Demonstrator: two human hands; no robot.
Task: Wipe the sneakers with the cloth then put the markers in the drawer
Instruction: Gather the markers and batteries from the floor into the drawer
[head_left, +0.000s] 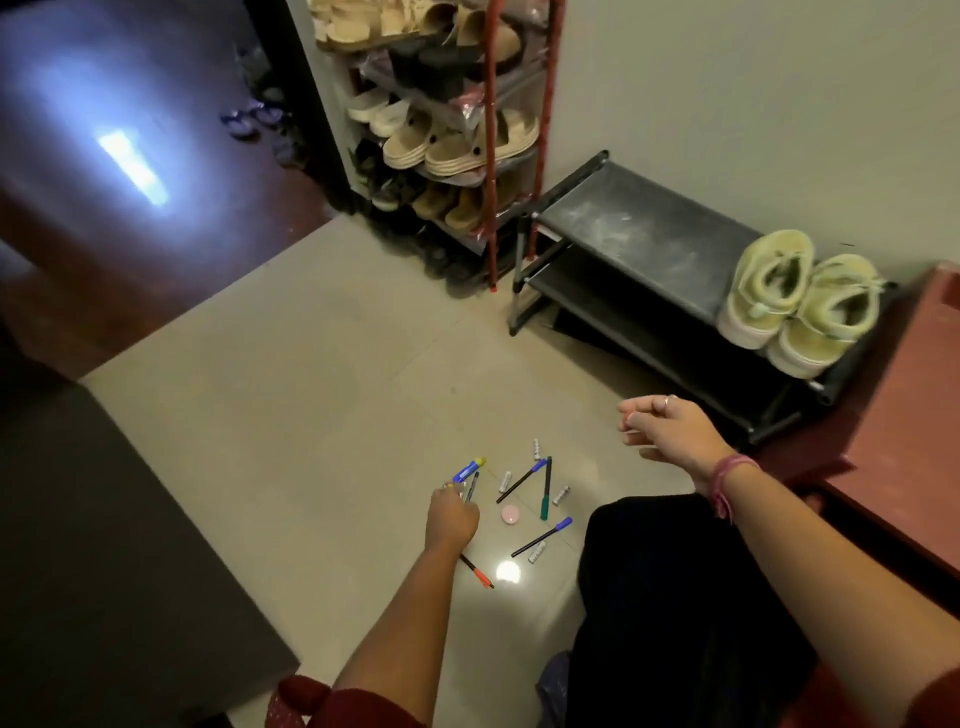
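Sneakers (800, 301): two, on black rack (649, 244), 2 o'clock.
Markers on floor: four, centre.
Left hand (451, 517): fingers curled round several markers (470, 475).
Right hand (670, 423): loosely curled, empty.

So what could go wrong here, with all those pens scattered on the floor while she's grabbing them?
The left hand already holds a few markers bunched together; adding more could let one slip out. The orange-tipped marker lies partly under that forearm and could be overlooked. The small white caps and the pink disc lie among the loose markers on the tiled floor and might get knocked away or swept up with them.
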